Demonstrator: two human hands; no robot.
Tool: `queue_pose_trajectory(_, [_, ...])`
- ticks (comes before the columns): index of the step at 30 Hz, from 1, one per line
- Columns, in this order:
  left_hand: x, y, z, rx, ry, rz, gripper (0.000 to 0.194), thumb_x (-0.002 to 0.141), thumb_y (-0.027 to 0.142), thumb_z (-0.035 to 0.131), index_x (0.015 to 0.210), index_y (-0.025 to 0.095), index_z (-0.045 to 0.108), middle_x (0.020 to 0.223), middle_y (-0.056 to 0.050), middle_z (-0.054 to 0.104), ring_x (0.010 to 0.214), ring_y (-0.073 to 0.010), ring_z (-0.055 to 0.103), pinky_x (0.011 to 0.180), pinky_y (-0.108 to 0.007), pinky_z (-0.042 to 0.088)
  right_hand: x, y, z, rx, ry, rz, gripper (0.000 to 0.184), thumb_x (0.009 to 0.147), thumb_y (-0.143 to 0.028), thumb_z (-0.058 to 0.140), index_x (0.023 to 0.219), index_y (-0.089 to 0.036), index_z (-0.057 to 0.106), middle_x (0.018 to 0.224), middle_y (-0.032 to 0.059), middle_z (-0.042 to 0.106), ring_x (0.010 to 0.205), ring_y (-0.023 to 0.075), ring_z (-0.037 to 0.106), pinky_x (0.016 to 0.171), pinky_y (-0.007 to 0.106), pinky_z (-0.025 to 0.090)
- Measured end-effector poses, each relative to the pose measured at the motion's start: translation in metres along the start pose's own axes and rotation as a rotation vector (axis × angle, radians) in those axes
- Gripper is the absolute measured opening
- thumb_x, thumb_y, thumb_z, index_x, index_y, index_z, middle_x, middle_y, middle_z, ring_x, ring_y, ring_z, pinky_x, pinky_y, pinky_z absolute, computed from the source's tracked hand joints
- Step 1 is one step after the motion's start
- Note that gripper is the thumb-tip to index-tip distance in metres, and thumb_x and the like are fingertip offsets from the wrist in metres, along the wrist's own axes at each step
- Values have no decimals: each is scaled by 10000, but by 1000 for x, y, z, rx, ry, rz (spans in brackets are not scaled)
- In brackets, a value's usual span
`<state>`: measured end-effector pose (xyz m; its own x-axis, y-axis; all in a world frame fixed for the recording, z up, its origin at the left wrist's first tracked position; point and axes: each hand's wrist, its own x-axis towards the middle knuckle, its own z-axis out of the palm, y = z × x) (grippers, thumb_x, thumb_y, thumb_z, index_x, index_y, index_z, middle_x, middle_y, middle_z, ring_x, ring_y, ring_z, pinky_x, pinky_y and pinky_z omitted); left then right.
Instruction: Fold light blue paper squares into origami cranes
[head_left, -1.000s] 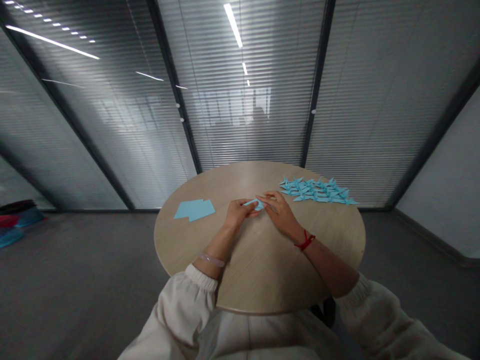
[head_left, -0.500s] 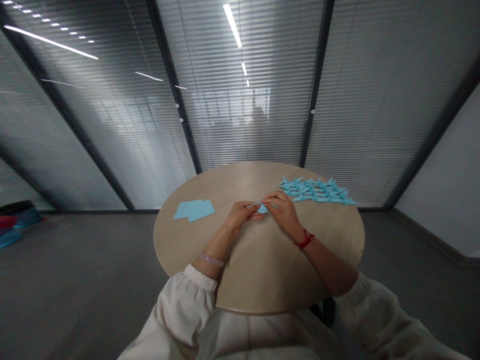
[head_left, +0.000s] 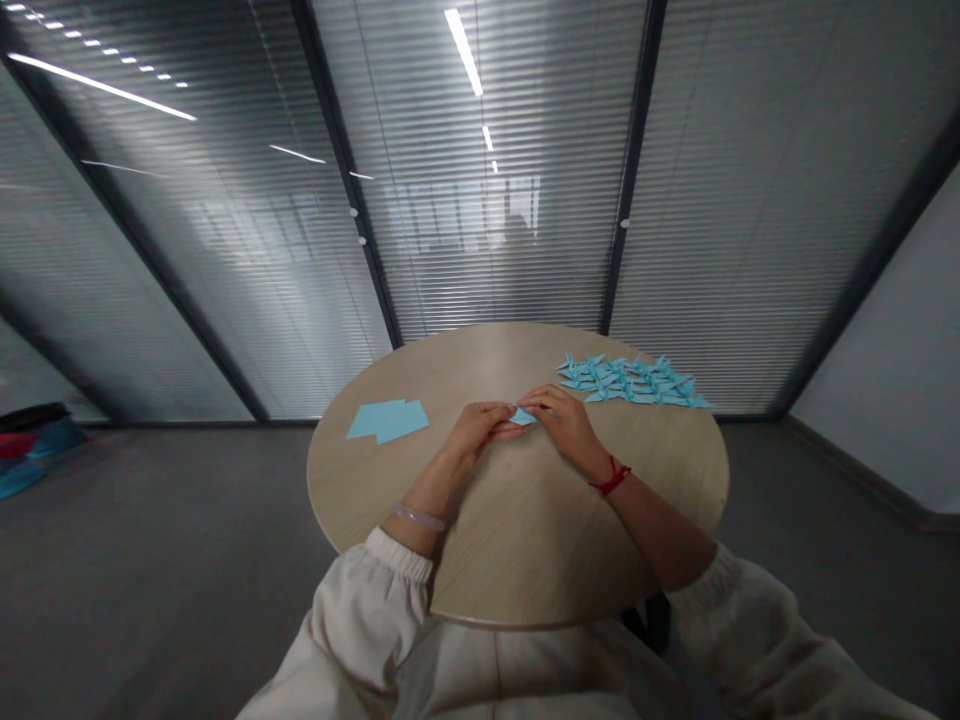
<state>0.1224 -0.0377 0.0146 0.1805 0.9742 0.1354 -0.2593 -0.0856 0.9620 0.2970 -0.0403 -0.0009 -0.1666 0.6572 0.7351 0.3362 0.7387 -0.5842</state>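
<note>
Between my hands, above the middle of the table, is a small folded piece of light blue paper (head_left: 523, 416). My left hand (head_left: 480, 428) pinches its left side, thumb on top and fingers beneath. From the right, my right hand (head_left: 562, 420) holds the upper right edge with its fingertips. The fingers cover much of the paper, so its exact folds are hard to make out. Several blue folded paper cranes (head_left: 630, 380) stand in rows beyond my right hand. Flat blue paper sheets (head_left: 388, 418) lie to the left of my left hand, overlapping.
The round wooden table (head_left: 525, 560) has its near edge close to my body. Behind it rises a glass partition with blinds (head_left: 502, 270). On the floor at far left are dark, red and blue objects (head_left: 34, 440), cut off by the frame.
My left thumb has shifted slightly on the folded paper, and the fingertips of both hands sit a little differently. The cranes and flat sheets have stayed in place.
</note>
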Motion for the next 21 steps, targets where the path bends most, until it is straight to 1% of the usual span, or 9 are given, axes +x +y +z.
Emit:
queue_pose_trajectory(2, [-7,3,0,20,-25,-10,139,629,219,774,714,144,693,744,-65,699,811,-191,657,780,-288,540,0,0,0,12,9,17,250,917,-385,537,909,-244,743,919,69,692,902,210,629,850,370,492])
queue_pose_trajectory(5, [-15,5,-1,-28,-31,25,158,678,219,751,808,141,706,859,-94,713,910,-206,660,810,-285,536,0,1,1,25,3,22,229,913,-363,542,929,-248,739,945,67,703,924,209,633,872,376,491])
queue_pose_trajectory(6, [-15,5,-1,-40,-27,33,160,690,222,746,823,142,709,869,-97,713,920,-208,659,812,-285,536,0,2,0,35,-1,16,224,913,-355,541,941,-252,739,959,65,706,938,208,633,884,377,489])
queue_pose_trajectory(9, [-8,4,-1,-15,-38,7,177,687,264,769,788,131,712,816,-95,712,873,-204,660,795,-298,545,0,2,0,70,-11,-5,219,911,-332,539,969,-261,738,999,62,708,978,206,632,917,377,480])
queue_pose_trajectory(12, [2,3,-1,33,-73,-55,262,632,323,818,754,115,717,793,-86,715,783,-187,654,778,-312,548,0,1,1,87,-4,9,205,894,-325,561,962,-253,741,1005,67,709,987,206,635,923,374,478])
queue_pose_trajectory(14, [5,3,-1,46,-80,-69,330,591,358,844,765,104,726,798,-83,719,731,-173,648,773,-316,547,0,1,2,110,12,57,205,877,-347,581,961,-244,737,1019,70,708,992,207,636,909,367,487])
queue_pose_trajectory(17, [5,3,-1,53,-73,-72,422,536,409,867,794,103,735,791,-69,721,698,-158,644,777,-322,548,0,3,3,184,60,184,270,853,-410,596,1006,-224,717,1043,74,708,986,209,642,864,349,509])
queue_pose_trajectory(19, [4,3,-1,63,-59,-68,463,512,434,873,808,106,737,780,-59,720,693,-154,643,777,-326,551,0,6,4,241,85,282,324,825,-454,613,1010,-204,706,985,74,717,917,210,657,794,337,530])
queue_pose_trajectory(21, [3,3,0,81,-41,-53,480,499,446,875,811,107,739,776,-54,720,688,-151,640,770,-326,554,0,9,6,284,74,353,348,791,-490,638,946,-186,709,888,63,718,826,206,661,720,324,539])
